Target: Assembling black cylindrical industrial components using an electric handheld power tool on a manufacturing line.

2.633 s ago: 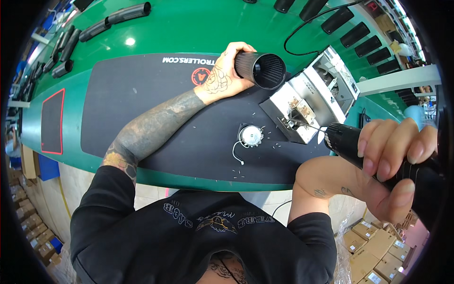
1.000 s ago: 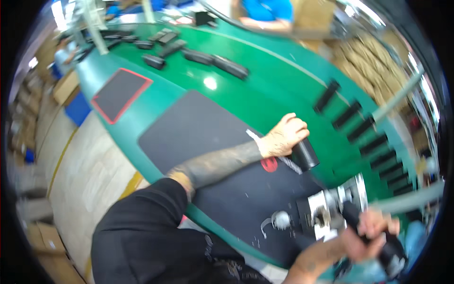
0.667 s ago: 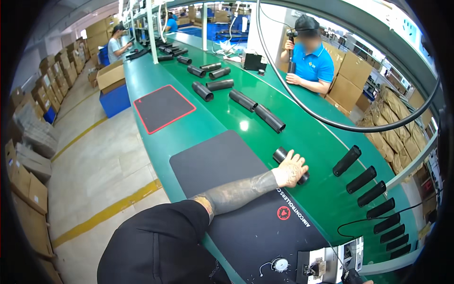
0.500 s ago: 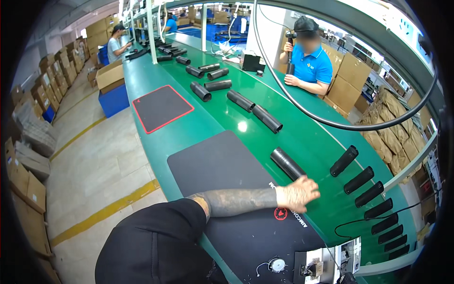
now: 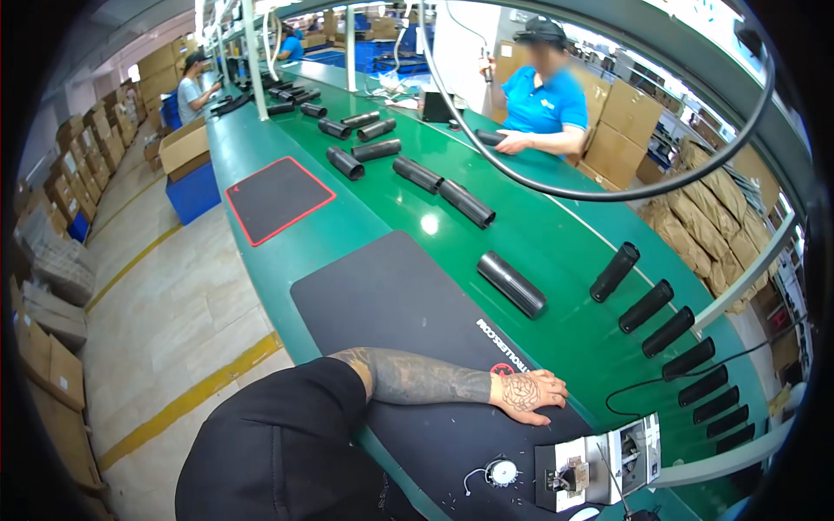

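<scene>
Overlying the black desk mat [image 5: 395, 300]: left hand [image 5: 530, 396], fingers extended, unladen (mat contact uncertain), near a black cylindrical tube [image 5: 512, 285].

The large mat [image 5: 391, 300] is dark grey — the bench [image 5: 569, 334] green, the nearest tube [image 5: 511, 285] black.

Black tube [image 5: 511, 284] out of the left grip [image 5: 528, 395], down on the green table [image 5: 539, 234] — grip back over the mat [image 5: 382, 300].
</scene>
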### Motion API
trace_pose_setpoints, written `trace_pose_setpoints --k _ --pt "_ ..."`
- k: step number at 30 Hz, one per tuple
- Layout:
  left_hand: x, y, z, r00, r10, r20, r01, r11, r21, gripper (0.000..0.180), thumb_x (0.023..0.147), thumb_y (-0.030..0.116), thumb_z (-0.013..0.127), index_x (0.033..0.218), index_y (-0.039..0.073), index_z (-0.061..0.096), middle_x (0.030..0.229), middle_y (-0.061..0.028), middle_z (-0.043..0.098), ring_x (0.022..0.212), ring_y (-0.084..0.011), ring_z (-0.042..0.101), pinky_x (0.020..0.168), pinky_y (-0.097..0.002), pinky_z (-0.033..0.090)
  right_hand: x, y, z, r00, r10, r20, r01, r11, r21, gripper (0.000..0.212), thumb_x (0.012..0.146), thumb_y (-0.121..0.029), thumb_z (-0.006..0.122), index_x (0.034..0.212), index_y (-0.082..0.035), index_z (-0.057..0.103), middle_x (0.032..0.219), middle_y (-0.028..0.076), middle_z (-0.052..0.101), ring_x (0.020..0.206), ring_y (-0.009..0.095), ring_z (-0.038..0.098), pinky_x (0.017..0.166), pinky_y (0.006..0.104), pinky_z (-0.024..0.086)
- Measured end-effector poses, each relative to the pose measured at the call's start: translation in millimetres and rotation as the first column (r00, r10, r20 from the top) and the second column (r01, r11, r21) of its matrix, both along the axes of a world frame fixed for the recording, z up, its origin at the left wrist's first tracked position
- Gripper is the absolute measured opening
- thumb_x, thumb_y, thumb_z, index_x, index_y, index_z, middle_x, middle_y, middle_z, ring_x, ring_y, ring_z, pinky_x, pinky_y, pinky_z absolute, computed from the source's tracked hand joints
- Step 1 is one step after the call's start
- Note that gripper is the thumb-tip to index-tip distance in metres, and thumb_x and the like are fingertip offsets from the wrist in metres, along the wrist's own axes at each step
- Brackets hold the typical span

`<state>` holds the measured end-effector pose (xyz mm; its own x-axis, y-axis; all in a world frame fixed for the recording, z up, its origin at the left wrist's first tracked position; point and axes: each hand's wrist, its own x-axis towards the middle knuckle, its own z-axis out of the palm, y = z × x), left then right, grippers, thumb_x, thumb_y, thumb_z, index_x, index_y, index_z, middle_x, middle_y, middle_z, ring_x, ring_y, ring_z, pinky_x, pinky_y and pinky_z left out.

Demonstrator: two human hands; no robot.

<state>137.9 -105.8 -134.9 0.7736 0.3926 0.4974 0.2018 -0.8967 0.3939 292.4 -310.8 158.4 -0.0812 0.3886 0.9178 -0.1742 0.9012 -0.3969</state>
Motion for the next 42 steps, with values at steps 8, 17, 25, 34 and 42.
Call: trace_pose_setpoints --k 8,17,25,34,42 --pt "40.7 -17.8 33.1 0.980 -0.050 0.193 0.026 0.992 0.126 0.037 0.073 0.026 0.067 0.104 0.010 0.057 0.113 -0.0080 0.055 0.102 -0.0271 0.054 0.086 -0.0392 0.042 63.0 -19.9 -3.1 0.991 -0.063 -0.120 0.061 0.998 -0.016 0.037 0.083 -0.029 0.068 0.110 -0.010 0.051 0.064 0.000 0.052 0.050 0.013 0.050 0.048 0.0274 0.043" --pt "86.5 2.3 1.8 0.999 0.005 0.052 -0.004 1.000 -0.019 0.035 0.082 0.030 0.066 0.109 0.010 0.058 0.119 -0.0071 0.057 0.113 -0.0248 0.054 0.098 -0.0390 0.038 111.1 13.9 -29.2 0.998 -0.050 0.039 0.060 0.949 -0.309 0.042 0.078 -0.032 0.061 0.107 -0.006 0.045 0.069 -0.005 0.055 0.048 0.005 0.049 0.058 0.0217 0.040" --pt "80.8 -8.4 0.8 1.000 0.031 0.001 -0.030 0.998 -0.046 0.035 0.086 0.031 0.063 0.113 0.011 0.058 0.125 -0.0054 0.054 0.121 -0.0236 0.048 0.103 -0.0375 0.034 102.8 28.9 -35.9 0.989 0.024 0.145 0.055 0.855 -0.516 0.046 0.082 -0.033 0.068 0.111 -0.008 0.041 0.075 -0.001 0.057 0.057 0.009 0.056 0.057 0.0244 0.044" --pt "81.6 -6.5 -2.5 0.999 0.034 -0.026 -0.035 0.999 -0.037 0.036 0.087 0.033 0.062 0.114 0.011 0.058 0.127 -0.0053 0.053 0.123 -0.0238 0.047 0.105 -0.0381 0.033 124.5 18.6 -29.5 0.936 0.187 -0.298 -0.317 0.816 -0.484 0.035 0.080 -0.021 0.062 0.105 -0.006 0.042 0.069 -0.001 0.055 0.052 0.008 0.054 0.055 0.0240 0.043" --pt "81.5 -6.8 0.6 0.996 0.038 0.082 -0.038 0.999 0.000 0.029 0.083 0.023 0.065 0.109 0.011 0.061 0.118 -0.0050 0.058 0.113 -0.0237 0.053 0.101 -0.0363 0.036 128.6 9.4 -31.0 0.960 0.132 -0.246 -0.224 0.889 -0.399 0.040 0.077 -0.023 0.065 0.105 -0.005 0.043 0.069 -0.001 0.056 0.053 0.008 0.055 0.055 0.0241 0.043"
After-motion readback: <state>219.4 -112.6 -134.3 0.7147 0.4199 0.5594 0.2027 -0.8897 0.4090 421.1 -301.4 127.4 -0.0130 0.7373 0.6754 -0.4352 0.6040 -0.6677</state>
